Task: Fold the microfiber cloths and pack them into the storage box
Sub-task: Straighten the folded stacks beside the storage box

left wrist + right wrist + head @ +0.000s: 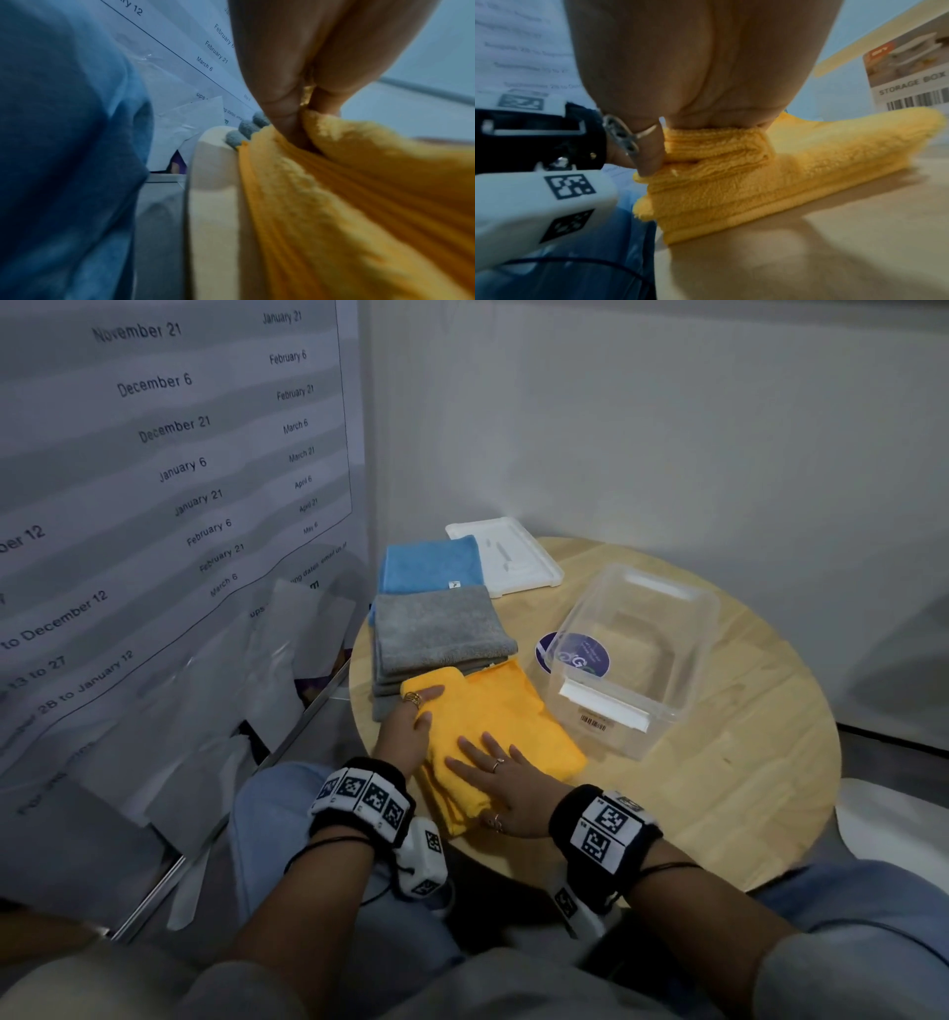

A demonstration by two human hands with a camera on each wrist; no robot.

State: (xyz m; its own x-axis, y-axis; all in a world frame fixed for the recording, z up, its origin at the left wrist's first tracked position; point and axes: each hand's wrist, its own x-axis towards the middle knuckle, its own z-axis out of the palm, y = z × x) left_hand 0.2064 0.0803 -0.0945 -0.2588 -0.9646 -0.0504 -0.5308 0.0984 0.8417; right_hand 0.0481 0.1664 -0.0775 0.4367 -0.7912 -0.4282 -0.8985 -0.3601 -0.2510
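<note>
Head view: your left hand (411,729) lies on the far left part of the yellow cloth (506,716), fingers extended over a turned-back flap. Your right hand (506,788) presses flat on the near part, fingers straight and spread, with the thumb at the near folded edge. The cloth is plush, folded into a thick oblong, and lies at the near left rim of the round, pale wood table (719,788). Touching its far edge is a stack of grey cloths (436,634), nap short and dense, and beyond that a folded blue cloth (431,564). The box (631,654) is clear plastic, rectangular with rounded corners, open, and stands just right of the yellow cloth. Its white lid (513,557) lies flat by the wall, partly under the blue cloth. A printed sheet of dates (169,469) hangs to your left.

Left wrist view: the fingers (282,97) sink into a crease of the yellow cloth (347,203); whether they grip it cannot be told. Rounded grey cloth edges (246,127) show behind, and your denim knee (64,162) fills the left.

Right wrist view: the palm (706,71) bears down on stacked yellow layers (731,182). The ringed thumb (649,152) is tucked against the layered edge. The box label (911,81) stands just behind the cloth.
</note>
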